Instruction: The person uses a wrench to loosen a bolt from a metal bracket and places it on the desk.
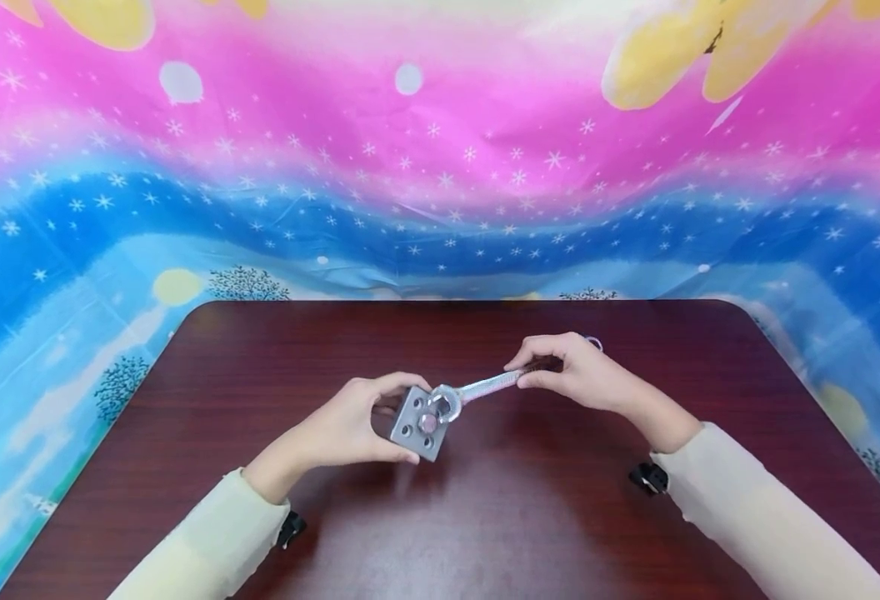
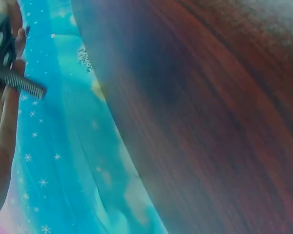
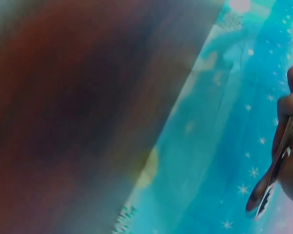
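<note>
My left hand (image 1: 346, 423) grips a grey metal plate (image 1: 415, 444) by its edges, thumb below and fingers above. Several holes pierce the plate, and a hex bolt (image 1: 428, 423) sits at its middle, head facing up. In the left wrist view the bolt's threaded shank (image 2: 27, 87) sticks out from the plate's far side. My right hand (image 1: 586, 377) pinches a silver wrench (image 1: 488, 386) along its handle. One wrench end overlaps the plate right beside the bolt head; a ring end shows behind the right hand. The right wrist view catches the wrench (image 3: 283, 141) edge-on between the fingers.
Both hands are over a dark red-brown wooden table (image 1: 485, 533) with rounded far corners. A colourful printed cloth (image 1: 440, 167) hangs behind and around it. Black wrist straps (image 1: 648, 478) show under the light sleeves (image 1: 755, 500).
</note>
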Tool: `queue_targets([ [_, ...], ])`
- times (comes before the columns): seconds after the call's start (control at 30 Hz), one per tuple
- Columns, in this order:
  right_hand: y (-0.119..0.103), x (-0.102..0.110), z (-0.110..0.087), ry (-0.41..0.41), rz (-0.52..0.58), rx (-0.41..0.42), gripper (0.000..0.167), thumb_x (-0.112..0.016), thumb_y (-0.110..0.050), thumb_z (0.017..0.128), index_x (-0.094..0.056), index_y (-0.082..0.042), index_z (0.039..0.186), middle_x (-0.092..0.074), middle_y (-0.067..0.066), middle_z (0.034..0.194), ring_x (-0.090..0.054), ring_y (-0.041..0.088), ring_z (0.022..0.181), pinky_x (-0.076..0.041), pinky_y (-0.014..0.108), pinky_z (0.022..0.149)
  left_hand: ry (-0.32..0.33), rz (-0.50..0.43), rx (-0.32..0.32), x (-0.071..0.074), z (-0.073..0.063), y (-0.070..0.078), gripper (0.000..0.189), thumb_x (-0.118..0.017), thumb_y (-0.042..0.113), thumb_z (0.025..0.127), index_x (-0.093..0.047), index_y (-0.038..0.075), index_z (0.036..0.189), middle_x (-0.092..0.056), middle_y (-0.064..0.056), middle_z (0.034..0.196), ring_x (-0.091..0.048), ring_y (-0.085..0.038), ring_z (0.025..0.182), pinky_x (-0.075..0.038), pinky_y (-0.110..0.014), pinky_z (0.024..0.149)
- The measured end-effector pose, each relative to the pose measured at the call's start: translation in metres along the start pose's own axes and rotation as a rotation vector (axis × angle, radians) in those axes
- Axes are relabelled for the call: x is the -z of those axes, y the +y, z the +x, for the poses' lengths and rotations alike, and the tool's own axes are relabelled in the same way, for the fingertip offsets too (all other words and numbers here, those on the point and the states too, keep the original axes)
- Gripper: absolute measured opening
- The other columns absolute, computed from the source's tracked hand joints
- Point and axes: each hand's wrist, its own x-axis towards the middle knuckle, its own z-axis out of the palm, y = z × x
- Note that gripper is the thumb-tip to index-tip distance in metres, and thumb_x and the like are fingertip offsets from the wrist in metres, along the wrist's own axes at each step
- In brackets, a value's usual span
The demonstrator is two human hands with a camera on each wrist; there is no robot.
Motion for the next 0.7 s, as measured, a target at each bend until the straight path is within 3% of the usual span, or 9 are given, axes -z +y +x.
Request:
queue_targets([
  [0.13,-0.003,-0.014,-0.013,0.109,0.048,-0.09,0.021,-0.072,-0.008,0.09,-0.073,-0.015,0.109,-0.069,-0.002,0.086,-0.052,0.009,0.068,-0.045,0.023,0.06,0.202,0.04,0.0,-0.002,0.002,-0.002,0.072,-0.093,0.019,0.067,-0.057,0.022,0.129,-0.071,0.004,0.109,-0.069,-0.008,0.096,-0.058,-0.029,0.089],
  [0.33,-0.014,-0.04,-0.024,0.19,0.25,-0.096,0.034,-0.063,0.008,0.09,-0.064,-0.001,0.123,-0.07,0.011,0.094,-0.062,0.007,0.076,-0.053,0.022,0.062,0.498,0.044,-0.034,-0.006,0.011,-0.001,0.074,-0.094,0.013,0.065,-0.058,0.017,0.129,-0.074,-0.001,0.11,-0.07,-0.012,0.094,-0.059,-0.028,0.084],
  [0.47,-0.026,-0.054,-0.026,0.216,0.316,-0.092,0.04,-0.062,0.011,0.089,-0.061,0.002,0.127,-0.069,0.016,0.099,-0.064,0.005,0.078,-0.056,0.024,0.062,0.688,0.069,-0.063,-0.009,0.019,0.0,0.074,-0.094,0.012,0.064,-0.059,0.016,0.129,-0.075,-0.002,0.109,-0.069,-0.011,0.093,-0.057,-0.021,0.079],
  [0.6,-0.037,-0.067,-0.026,0.244,0.367,-0.095,0.038,-0.062,0.01,0.091,-0.061,0.002,0.128,-0.068,0.017,0.099,-0.063,0.007,0.073,-0.057,0.028,0.062,0.833,0.125,-0.117,-0.013,0.026,0.002,0.074,-0.093,0.011,0.066,-0.057,0.013,0.131,-0.073,-0.003,0.115,-0.07,-0.013,0.096,-0.055,-0.016,0.079],
  [0.7,-0.041,-0.076,-0.025,0.261,0.42,-0.071,0.037,-0.061,0.008,0.092,-0.059,0.004,0.129,-0.066,0.015,0.1,-0.061,0.008,0.067,-0.057,0.031,0.061,0.906,0.177,-0.164,-0.015,0.03,0.003,0.073,-0.092,0.009,0.067,-0.056,0.007,0.131,-0.072,-0.007,0.117,-0.072,-0.019,0.1,-0.057,-0.02,0.084],
])
